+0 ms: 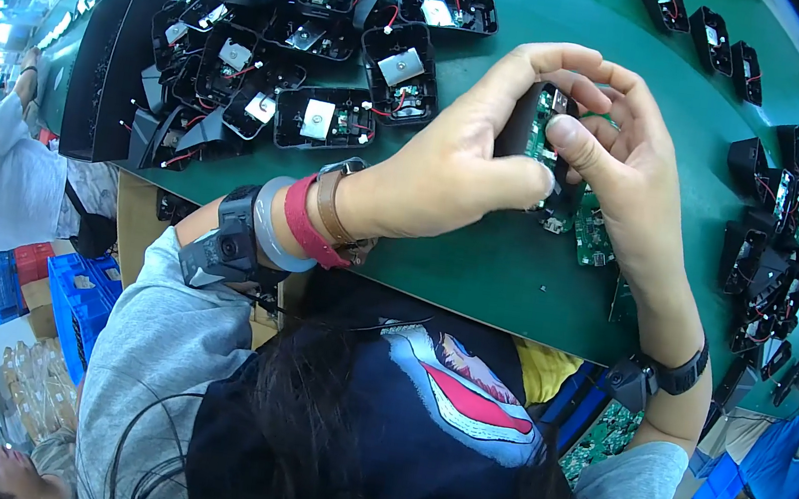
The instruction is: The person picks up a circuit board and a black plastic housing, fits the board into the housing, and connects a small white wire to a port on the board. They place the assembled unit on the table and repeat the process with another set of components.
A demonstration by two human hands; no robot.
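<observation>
Above the green table (pixel 448 266), both my hands are around a small black plastic housing (pixel 517 129) with a green circuit board (pixel 537 138) in its open side. My left hand (pixel 468 148) wraps the housing from the left, its thumb lying over the lower end. My right hand (pixel 638 165) is curled round the other side, the thumb pressed on the board's upper part. Part of the housing is hidden behind my fingers. Just below my right hand lies a loose green circuit board (pixel 593 237), partly covered by that hand.
Several open black housings (pixel 326 119) with silver plates and red wires are heaped at the left, beside a large black box (pixel 113 60). More housings stand at the far right (pixel 712 40) and in a right-hand pile (pixel 770 268). Another person (pixel 16 169) is at the left.
</observation>
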